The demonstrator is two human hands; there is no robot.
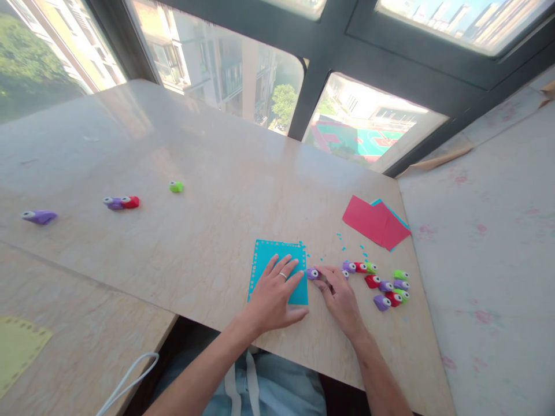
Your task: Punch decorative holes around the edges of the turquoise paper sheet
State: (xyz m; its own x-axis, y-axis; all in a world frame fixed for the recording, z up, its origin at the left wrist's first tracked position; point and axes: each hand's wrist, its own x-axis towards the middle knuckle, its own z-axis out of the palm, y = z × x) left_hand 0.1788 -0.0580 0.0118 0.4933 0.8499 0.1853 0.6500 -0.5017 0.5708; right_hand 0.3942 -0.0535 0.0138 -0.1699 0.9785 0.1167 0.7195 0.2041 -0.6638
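Note:
A square of blue paper (265,267) lies on the marble-look surface, with small punched holes along its left, top and upper right edges. My left hand (277,294) rests flat on it, fingers spread, a ring on one finger. At the paper's right edge sits a small purple craft punch (313,274). My right hand (338,292) grips that punch between thumb and fingers. Just beyond the right hand stand several more purple, red and green punches (385,286). Tiny blue paper bits (344,248) are scattered near the paper's upper right.
Folded red paper (375,222) with blue beneath lies at the right, by the wall. Farther left sit a green punch (176,186), a red punch (130,201) touching a purple one, and another purple punch (40,216). Yellow punched paper (19,349) and a white cable (130,375) are lower left.

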